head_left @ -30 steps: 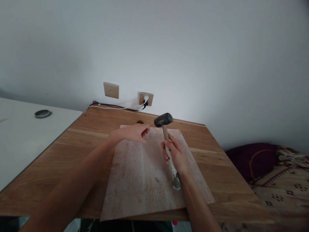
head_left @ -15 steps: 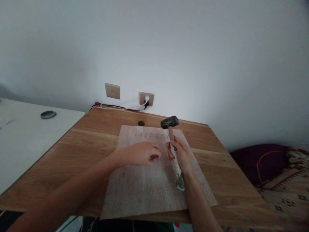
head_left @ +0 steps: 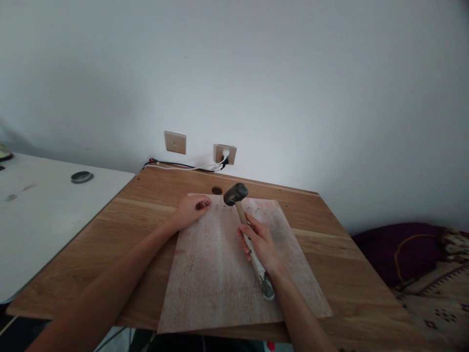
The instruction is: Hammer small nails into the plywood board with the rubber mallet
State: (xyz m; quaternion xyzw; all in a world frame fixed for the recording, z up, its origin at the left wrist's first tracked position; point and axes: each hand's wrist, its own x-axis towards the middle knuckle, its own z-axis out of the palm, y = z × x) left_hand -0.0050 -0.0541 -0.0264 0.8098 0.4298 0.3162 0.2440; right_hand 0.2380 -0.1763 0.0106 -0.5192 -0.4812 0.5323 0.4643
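My right hand is wrapped around the worn, whitish handle of a hammer. Its dark, blocky head is raised at an angle over the far part of a thin wooden board. My left hand rests at the far left corner of that board, its fingers curled closed; whatever they hold is hidden. Between the hands, a row of small dark marks, perhaps nails, runs along the board's far edge, partly behind the hammer head.
Under the board is a wooden table with a round hole near the wall. Cables run along its back edge to a wall socket. At left, a white table bears a small round dish. Purple fabric lies at right.
My left hand has moved from over the board's middle to its far left corner. The hammer, still in my right hand, has shifted left and its head tilts further left.
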